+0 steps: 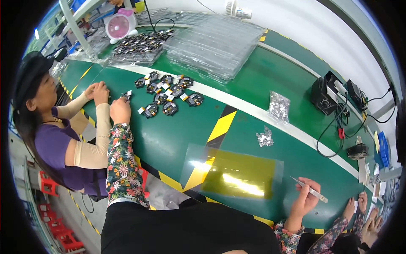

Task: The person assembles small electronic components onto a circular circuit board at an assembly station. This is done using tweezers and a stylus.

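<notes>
My left hand [120,111] reaches far out to the left, its fingers closed on a small black electronic module [127,96] with a pale tab; the fingers partly cover it. Just right of it lies a loose group of round black electronic modules [170,109] with white and orange tabs. Metal tweezers [313,193] are gripped in my right hand [305,200], their points toward the upper left. Beside those tips a yellow film sheet [241,171] on a clear backing lies on the green table [165,139]. Small silvery pieces [265,137] sit in a pile beyond the sheet.
On the left a co-worker's hands [96,92] are close to my left hand. Another person's hands [357,205] work at the right. Clear plastic trays [211,44] are stacked at the back, near a bag of small pieces [279,106]. Black boxes [325,94] trail cables.
</notes>
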`<action>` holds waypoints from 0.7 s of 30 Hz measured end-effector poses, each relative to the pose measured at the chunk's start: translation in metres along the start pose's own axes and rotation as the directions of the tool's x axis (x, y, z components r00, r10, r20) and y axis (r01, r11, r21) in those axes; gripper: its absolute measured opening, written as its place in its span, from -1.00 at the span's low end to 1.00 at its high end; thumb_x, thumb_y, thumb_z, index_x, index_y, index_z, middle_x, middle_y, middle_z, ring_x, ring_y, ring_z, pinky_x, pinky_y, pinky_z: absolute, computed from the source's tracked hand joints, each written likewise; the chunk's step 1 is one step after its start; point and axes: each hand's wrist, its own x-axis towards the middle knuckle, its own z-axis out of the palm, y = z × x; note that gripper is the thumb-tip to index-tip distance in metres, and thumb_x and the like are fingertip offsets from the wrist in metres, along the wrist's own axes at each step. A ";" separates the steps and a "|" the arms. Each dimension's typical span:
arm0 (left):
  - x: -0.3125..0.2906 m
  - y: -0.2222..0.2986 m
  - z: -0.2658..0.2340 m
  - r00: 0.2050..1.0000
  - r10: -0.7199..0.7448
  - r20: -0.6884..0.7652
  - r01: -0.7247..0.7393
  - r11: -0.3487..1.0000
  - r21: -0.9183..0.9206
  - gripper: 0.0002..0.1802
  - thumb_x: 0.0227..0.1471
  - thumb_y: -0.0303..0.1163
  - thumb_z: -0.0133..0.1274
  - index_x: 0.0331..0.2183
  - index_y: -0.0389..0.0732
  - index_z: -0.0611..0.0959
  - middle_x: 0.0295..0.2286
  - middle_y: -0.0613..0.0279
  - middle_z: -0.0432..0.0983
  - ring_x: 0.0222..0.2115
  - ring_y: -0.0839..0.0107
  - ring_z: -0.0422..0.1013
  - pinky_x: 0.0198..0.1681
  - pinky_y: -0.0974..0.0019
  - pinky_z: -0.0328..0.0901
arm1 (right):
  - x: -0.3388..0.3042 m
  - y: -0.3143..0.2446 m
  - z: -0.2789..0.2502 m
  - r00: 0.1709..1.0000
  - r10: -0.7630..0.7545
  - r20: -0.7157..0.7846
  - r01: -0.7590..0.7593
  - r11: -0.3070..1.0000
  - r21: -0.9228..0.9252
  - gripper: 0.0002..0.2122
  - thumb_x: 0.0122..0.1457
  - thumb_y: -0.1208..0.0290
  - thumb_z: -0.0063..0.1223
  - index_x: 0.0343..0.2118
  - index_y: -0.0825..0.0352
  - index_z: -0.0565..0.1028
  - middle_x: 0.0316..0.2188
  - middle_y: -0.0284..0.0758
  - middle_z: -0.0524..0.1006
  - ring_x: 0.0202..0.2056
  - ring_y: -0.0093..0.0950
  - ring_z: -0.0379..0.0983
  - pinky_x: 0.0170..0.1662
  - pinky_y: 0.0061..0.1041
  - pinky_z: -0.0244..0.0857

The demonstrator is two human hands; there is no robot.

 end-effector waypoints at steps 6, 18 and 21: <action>-0.011 0.059 -0.019 0.959 0.262 -0.112 -0.283 0.923 -0.259 -0.61 -0.09 -0.17 0.08 -0.20 -0.14 0.57 -0.04 -0.06 0.29 -0.05 0.04 0.26 -0.02 0.15 0.20 | 0.012 -0.022 0.030 0.977 -0.102 0.187 0.092 0.994 0.062 -0.84 0.21 0.42 -0.32 -0.42 0.40 0.25 -0.47 -0.17 0.39 -0.39 -0.44 0.32 -0.24 -0.46 0.22; -0.029 0.162 0.005 0.856 0.512 0.070 -0.478 0.837 -0.266 -0.40 -0.16 0.14 0.03 -0.07 0.09 0.50 0.02 0.01 0.22 0.07 0.03 0.09 0.07 -0.13 -0.02 | 0.018 -0.007 0.055 0.864 -0.379 0.333 0.444 0.885 -0.144 -0.95 0.02 0.66 -0.16 -0.47 0.41 0.36 -0.63 -0.25 0.35 -0.65 -0.43 0.23 -0.57 -0.55 0.11; -0.051 0.167 -0.009 0.788 0.615 -0.042 -0.574 0.707 -0.414 -0.50 -0.18 -0.05 0.13 -0.17 -0.08 0.56 -0.05 -0.02 0.30 0.02 0.00 0.16 0.02 0.05 0.13 | 0.016 -0.009 0.059 0.859 -0.320 0.400 0.414 0.894 -0.172 -0.87 -0.08 0.68 -0.09 -0.42 0.41 0.41 -0.63 -0.26 0.36 -0.64 -0.38 0.28 -0.57 -0.51 0.17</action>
